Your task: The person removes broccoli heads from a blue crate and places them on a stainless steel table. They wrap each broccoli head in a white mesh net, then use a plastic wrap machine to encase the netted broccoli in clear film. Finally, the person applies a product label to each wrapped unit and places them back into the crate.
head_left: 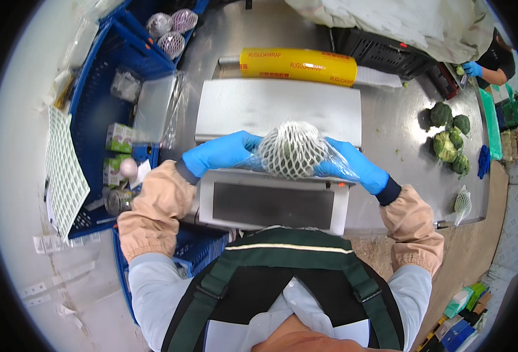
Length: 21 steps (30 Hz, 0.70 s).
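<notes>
A round green vegetable in a white foam net [292, 149], probably broccoli, is held between my two blue-gloved hands. My left hand [223, 152] grips its left side, fingertips partly hidden behind it. On the other side, my right hand [358, 165] holds it with clear plastic film [343, 159] stretched over the fingers. Both hands are above a film-wrapping machine, between its pale metal cover [276, 105] and a dark flat plate [274, 204] near my apron. Behind the cover lies a yellow printed roll of wrap [298, 66].
Several broccoli heads [444, 145] and an empty-looking foam net [462, 205] rest on the steel table [391, 176] at right. Blue crates [96, 88] line the left, one holding netted purple produce [171, 44]. A co-worker's gloved hand [473, 69] shows beyond a black crate [382, 53].
</notes>
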### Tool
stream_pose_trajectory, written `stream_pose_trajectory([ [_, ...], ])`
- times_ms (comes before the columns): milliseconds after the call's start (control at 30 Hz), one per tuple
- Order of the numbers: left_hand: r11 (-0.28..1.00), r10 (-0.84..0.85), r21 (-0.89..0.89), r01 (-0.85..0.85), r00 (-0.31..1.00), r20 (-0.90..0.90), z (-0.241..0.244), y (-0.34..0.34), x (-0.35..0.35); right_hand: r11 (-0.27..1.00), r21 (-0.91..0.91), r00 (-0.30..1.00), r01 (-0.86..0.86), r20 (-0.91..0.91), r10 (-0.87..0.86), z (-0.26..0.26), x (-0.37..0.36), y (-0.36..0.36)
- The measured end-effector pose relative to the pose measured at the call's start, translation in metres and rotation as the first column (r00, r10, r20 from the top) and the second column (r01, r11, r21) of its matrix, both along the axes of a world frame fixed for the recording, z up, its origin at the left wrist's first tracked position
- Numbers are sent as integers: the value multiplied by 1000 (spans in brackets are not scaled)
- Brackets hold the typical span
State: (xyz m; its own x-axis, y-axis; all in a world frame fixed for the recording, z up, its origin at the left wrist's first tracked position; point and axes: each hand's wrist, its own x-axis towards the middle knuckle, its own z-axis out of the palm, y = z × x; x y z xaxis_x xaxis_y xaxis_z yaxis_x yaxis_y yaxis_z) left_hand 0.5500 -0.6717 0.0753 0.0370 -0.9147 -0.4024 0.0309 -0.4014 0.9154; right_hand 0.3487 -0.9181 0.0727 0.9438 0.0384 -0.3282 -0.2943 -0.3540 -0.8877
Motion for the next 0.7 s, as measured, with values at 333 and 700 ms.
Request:
stream_pose_trajectory([
  [333, 916, 108, 389, 92, 880, -462, -89, 77, -79, 951, 309, 882, 8, -450, 138, -80, -78, 55],
  [700, 756, 654, 207, -621, 706, -273, -115, 117, -128, 454, 698, 822, 554, -371, -432, -112, -137, 85],
])
